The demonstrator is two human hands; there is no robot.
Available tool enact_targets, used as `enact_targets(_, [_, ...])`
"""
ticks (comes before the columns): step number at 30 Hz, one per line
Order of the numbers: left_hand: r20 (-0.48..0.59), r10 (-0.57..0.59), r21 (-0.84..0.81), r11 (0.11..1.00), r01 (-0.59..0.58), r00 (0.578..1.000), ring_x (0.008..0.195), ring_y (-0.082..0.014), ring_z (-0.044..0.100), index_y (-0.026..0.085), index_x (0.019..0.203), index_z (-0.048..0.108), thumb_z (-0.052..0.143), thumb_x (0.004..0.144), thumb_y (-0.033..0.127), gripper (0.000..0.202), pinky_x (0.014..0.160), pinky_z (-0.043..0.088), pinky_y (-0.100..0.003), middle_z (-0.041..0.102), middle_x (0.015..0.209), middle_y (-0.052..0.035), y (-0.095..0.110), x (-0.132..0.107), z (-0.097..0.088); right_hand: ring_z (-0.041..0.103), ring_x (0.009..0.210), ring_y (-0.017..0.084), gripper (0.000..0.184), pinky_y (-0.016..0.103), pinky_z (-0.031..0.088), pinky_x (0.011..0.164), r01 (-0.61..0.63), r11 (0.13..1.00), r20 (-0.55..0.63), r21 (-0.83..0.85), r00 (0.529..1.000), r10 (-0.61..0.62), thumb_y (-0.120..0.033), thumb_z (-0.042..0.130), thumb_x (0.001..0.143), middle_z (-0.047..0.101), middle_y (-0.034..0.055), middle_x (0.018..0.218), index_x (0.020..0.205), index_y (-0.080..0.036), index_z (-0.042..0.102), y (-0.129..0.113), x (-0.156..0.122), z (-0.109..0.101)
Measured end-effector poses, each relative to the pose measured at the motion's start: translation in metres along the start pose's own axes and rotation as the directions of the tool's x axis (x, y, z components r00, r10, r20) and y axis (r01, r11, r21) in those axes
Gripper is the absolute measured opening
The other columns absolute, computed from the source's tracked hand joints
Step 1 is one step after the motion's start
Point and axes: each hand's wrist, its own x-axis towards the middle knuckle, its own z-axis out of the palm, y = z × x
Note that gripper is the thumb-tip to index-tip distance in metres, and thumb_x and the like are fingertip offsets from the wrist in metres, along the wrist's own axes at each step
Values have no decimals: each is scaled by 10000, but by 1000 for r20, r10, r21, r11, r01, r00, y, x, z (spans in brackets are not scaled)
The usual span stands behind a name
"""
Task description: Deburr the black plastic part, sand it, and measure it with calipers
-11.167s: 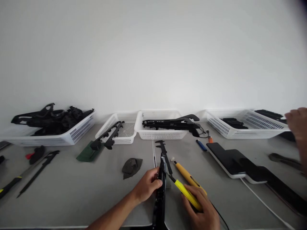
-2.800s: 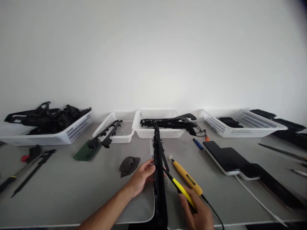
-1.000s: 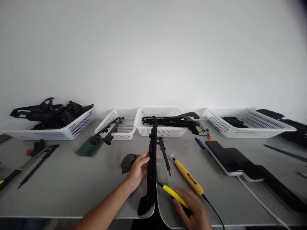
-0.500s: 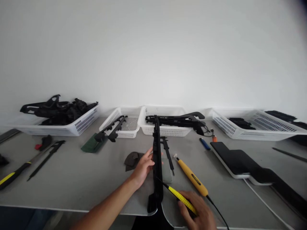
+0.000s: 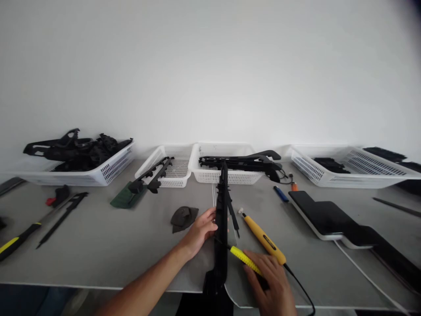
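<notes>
In the head view, the long black part [image 5: 222,219] is held lengthwise over the grey table [image 5: 98,250], its far end before the middle white basket [image 5: 210,176]. It is gripped at mid-length by the curled fingers of the left hand [image 5: 201,230]. Within the last half second it has been shifted slightly rightward, partly covering the loose black strip [image 5: 234,219]. The yellow-handled tool [image 5: 245,260] is clasped in the closed right hand [image 5: 271,285], its tip set against the part's right flank.

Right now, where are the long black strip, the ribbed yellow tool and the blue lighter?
long black strip [image 5: 221,263], head view, lower middle.
ribbed yellow tool [image 5: 244,258], head view, ribbed yellow handle.
blue lighter [image 5: 280,193], head view, body's middle.
</notes>
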Motion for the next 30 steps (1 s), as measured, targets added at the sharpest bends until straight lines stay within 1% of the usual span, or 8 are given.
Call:
enact_targets(3, [43, -10, 69, 998, 7, 999, 947, -231, 760, 199, 1388, 696, 715, 789, 171, 600, 863, 568, -336, 777, 1228, -89, -1, -3, 0, 767, 1038, 295, 320, 445, 628, 889, 43, 997, -80, -64, 996, -48, -460, 627, 1066, 824, 83, 1176, 1276, -279, 786, 6, -3, 11])
enact_targets(7, [33, -20, 116, 993, 16, 999, 937, -226, 760, 201, 1400, 690, 700, 797, 165, 603, 866, 579, -343, 769, 1224, -88, 1, -5, 3, 745, 1085, 289, 320, 460, 599, 949, 30, 997, -135, -65, 990, -38, -445, 585, 1092, 812, 84, 1176, 1285, -264, 765, 13, -4, 18])
enact_targets(12, [85, -45, 72, 997, 39, 995, 849, -228, 782, 220, 1413, 683, 727, 808, 192, 606, 815, 595, -363, 748, 1284, -105, 2, -6, 7, 742, 1053, 284, 277, 441, 613, 915, 58, 998, -45, -40, 997, -60, -406, 596, 1077, 805, 78, 1143, 1255, -283, 768, 8, -4, 6])
enact_targets(15, [51, -24, 31, 999, 22, 998, 869, -231, 789, 236, 1425, 667, 764, 807, 212, 626, 808, 595, -352, 735, 1326, -112, 0, -5, 7, 737, 1033, 284, 264, 433, 614, 903, 21, 999, -35, 32, 999, -20, -411, 580, 1077, 801, 74, 1100, 1194, -290, 783, -1, -4, 3])
enact_targets(19, [5, -45, -4, 999, 45, 999, 818, -237, 799, 216, 1377, 691, 762, 768, 249, 614, 766, 602, -349, 760, 1282, -108, -3, -3, 3, 723, 1067, 302, 326, 463, 586, 953, -80, 986, -146, 146, 984, 101, -474, 539, 1100, 792, 95, 1100, 1173, -266, 779, -5, -6, 13])
enact_targets(22, [5, -60, 1, 998, 60, 998, 794, -248, 806, 203, 1367, 700, 740, 778, 292, 597, 742, 608, -351, 782, 1236, -103, -4, -3, 1, 728, 1065, 287, 307, 447, 577, 966, -57, 986, -174, 155, 981, 84, -471, 555, 1100, 795, 79, 1109, 1209, -275, 765, 0, -7, 19])
enact_targets(26, [29, -59, 19, 998, 58, 998, 819, -246, 805, 198, 1378, 704, 739, 777, 279, 607, 716, 588, -312, 802, 1206, -105, -1, -4, 2, 735, 1071, 283, 271, 421, 586, 931, -19, 997, -151, 68, 988, 30, -429, 603, 1083, 799, 74, 1130, 1247, -274, 754, 6, -6, 16])
enact_targets(30, [-28, 16, -6, 1000, -17, 999, 828, -242, 800, 198, 1381, 712, 766, 757, 255, 629, 742, 588, -316, 798, 1253, -111, 5, -2, 2, 726, 1086, 295, 276, 439, 567, 951, -81, 991, -190, 103, 977, 100, -442, 590, 1086, 792, 80, 1130, 1222, -269, 756, 1, -7, 15])
